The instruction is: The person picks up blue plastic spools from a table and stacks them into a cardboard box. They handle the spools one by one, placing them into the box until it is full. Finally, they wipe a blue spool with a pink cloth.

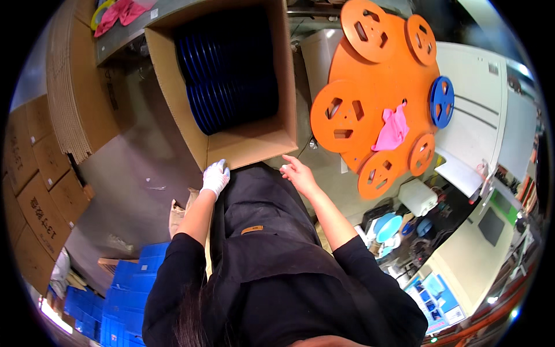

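In front of me stands a tall open cardboard box (254,144). Inside it, rows of dark blue round discs (228,107) are packed on edge; the box's depth is in shadow. My left hand (216,177), in a white glove, is at the near left corner of the box with its fingers closed on the rim. Close to the near right corner is my right hand (298,173), bare, its index finger stretched out and the others loosely bent. Nothing shows in it, and I cannot tell whether the fingertip touches the cardboard.
At right is a large orange round table (370,95) carrying several slotted orange discs (341,115), a blue disc (441,102) and a pink cloth (393,127). Flattened cartons (69,87) and closed boxes (43,202) stand left. Blue crates (130,289) are at lower left, a white machine (471,87) far right.
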